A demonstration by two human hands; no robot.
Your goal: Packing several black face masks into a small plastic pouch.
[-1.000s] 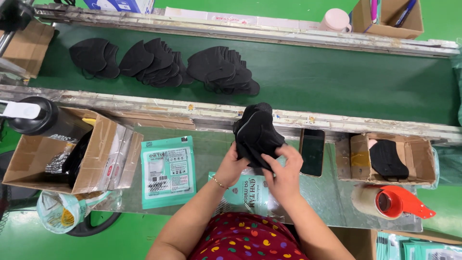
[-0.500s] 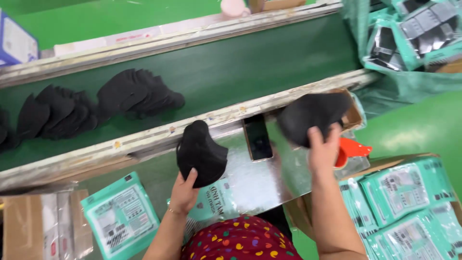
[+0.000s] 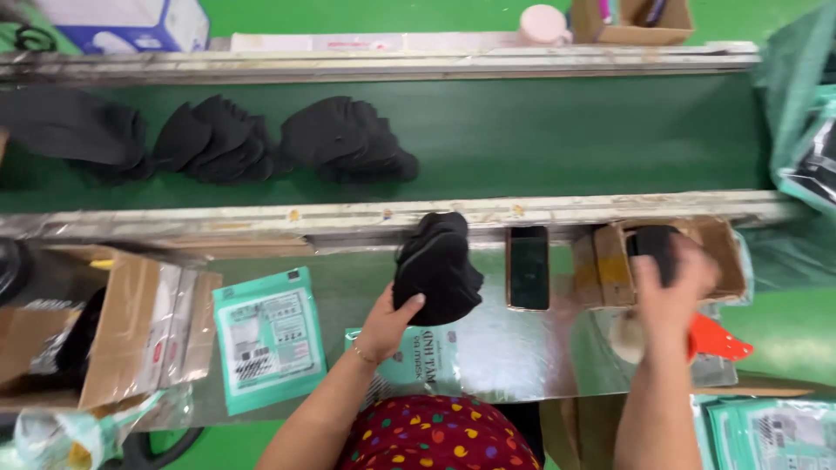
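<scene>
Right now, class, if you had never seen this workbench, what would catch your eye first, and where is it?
First, the stack of black masks held up by the left hand at the centre. Next, fanned piles of black masks on the green conveyor belt behind. On the right, the right hand reaches into a small cardboard box.

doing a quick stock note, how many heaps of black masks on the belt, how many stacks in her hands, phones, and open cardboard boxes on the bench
Heaps of black masks on the green belt: 3
Stacks of black masks in hand: 2, left hand holding one, right hand on one
Phones: 1
Open cardboard boxes on the bench: 2
Total: 8
</scene>
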